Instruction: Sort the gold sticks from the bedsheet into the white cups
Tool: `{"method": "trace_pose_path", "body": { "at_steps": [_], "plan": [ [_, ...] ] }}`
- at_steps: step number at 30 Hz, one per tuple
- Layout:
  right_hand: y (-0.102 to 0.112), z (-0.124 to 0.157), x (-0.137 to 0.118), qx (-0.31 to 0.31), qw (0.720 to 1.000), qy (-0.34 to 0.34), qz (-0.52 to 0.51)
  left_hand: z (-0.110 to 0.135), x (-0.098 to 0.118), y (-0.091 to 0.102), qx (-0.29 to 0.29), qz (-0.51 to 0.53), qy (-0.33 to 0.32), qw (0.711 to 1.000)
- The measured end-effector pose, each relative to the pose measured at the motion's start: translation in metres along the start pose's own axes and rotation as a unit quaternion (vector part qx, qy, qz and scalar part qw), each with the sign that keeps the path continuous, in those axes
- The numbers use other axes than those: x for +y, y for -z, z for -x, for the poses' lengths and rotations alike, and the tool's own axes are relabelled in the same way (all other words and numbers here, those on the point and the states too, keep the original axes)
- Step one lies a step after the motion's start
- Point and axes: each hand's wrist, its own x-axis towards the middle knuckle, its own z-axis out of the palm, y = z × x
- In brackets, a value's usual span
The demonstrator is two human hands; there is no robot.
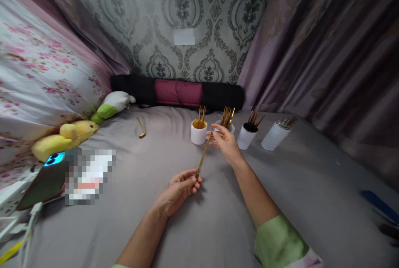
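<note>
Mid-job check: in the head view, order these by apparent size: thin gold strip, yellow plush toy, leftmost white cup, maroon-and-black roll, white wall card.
1. Maroon-and-black roll
2. Yellow plush toy
3. Leftmost white cup and white wall card: too alike to rank
4. Thin gold strip

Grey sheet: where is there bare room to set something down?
The grey sheet is bare between the pixelated patch and left hand, and from the right forearm across to the blue object. It is crowded along the four containers and around the phone.
</note>
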Motion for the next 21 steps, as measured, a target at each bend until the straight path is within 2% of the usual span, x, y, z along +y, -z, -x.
{"method": "trace_pose_path", "body": {
  "at_steps": [7,21],
  "plan": [
    [0.002,-0.002,-0.002,0.017,1.0,0.002,0.007,0.001,-0.001,0.002,-0.005,0.007,-0.001,1.0],
    [-0.002,-0.016,-0.008,0.032,0.999,0.006,0.016,0.0,0.001,0.0,0.029,0.059,-0.013,0.998]
  ]
}}
